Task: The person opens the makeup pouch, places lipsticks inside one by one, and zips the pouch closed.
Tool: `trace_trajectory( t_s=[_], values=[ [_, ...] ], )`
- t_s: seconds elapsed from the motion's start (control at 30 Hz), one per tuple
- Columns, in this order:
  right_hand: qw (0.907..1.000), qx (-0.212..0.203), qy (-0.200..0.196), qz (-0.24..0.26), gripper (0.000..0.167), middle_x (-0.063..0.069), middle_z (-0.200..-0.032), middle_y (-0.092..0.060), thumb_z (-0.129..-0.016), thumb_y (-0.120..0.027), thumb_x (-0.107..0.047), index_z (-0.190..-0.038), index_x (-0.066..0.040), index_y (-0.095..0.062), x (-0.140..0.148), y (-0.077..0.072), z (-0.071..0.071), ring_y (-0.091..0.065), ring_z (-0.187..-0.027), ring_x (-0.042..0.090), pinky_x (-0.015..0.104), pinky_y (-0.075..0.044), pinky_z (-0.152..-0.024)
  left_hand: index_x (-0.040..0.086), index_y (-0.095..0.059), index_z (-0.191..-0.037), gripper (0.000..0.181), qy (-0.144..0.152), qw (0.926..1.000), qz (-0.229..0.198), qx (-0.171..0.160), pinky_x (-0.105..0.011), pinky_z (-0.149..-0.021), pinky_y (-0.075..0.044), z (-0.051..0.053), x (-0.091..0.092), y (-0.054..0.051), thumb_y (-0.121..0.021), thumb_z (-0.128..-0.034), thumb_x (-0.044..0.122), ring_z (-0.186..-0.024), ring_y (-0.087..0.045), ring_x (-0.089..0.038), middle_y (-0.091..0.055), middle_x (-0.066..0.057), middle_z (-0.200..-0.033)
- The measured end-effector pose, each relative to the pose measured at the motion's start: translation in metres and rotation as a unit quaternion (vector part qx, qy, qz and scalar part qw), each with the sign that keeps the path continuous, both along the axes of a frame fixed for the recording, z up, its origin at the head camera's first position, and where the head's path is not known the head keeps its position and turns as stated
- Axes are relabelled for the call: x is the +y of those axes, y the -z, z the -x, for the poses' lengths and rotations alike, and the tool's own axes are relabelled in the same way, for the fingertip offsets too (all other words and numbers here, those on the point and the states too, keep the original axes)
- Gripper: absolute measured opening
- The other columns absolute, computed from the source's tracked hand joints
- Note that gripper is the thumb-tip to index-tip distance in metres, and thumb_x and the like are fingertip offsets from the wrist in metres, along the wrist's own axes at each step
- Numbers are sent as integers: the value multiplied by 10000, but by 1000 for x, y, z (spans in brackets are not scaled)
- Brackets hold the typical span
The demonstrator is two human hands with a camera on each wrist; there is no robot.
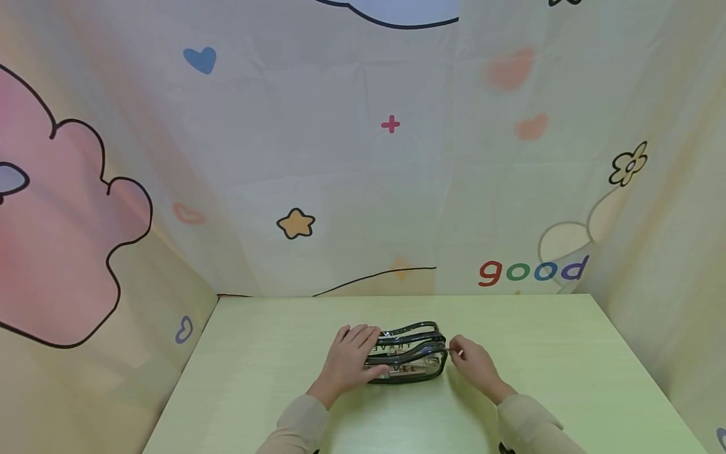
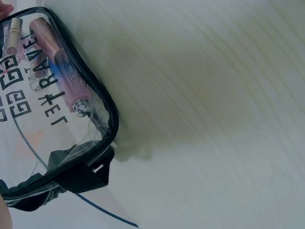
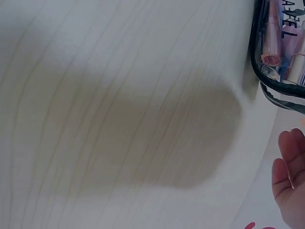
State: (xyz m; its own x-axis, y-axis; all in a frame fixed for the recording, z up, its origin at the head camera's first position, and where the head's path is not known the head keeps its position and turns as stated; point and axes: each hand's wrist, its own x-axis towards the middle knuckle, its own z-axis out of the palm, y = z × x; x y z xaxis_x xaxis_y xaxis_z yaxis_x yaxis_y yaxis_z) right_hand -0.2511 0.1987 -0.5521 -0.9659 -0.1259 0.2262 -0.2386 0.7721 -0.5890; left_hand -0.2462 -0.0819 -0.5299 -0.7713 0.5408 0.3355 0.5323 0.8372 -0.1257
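Note:
A clear cosmetic bag (image 1: 408,357) with black trim and dark lettering lies on the table, in front of me. My left hand (image 1: 353,359) holds its left part, fingers over the top and thumb along the near side. At the bag's right end, my right hand (image 1: 476,364) pinches a small zipper pull (image 1: 448,349), mostly hidden by the fingertips. Through the bag's clear wall (image 2: 19,129) the left wrist view shows a pink tube (image 2: 71,88) and other small cosmetics. Several tubes also show inside the bag (image 3: 256,67) in the right wrist view.
The pale wood-grain table (image 1: 255,372) reaches back to a printed curtain (image 1: 351,164). Curtain panels also flank the table on the left and right. A black strap tab (image 2: 86,177) sticks out from one end of the bag.

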Motion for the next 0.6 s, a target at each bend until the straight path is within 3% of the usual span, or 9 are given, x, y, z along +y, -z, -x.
trace_trajectory(
  t_s=[0.23,0.6],
  values=[
    [9968,675,100,-426,105,-26,-708,-567,-752,-595,-18,-746,-115,-557,0,-2,-1,-457,-590,61,231,-384,-525,169,-397,-1340,744,62,9999,-79,34,-395,-1031,-284,1,0,1,-402,-783,661,-1234,-383,-144,-449,48,-1330],
    [9879,1349,6,-769,139,-34,-705,-549,-724,-633,-8,-738,-116,-546,-1,-6,-4,-442,-575,43,210,-385,-508,181,-393,-1342,725,136,9998,-126,100,-394,-1028,-288,1,-1,3,-401,-790,652,-1233,-384,-140,-451,50,-1327]
  ],
)
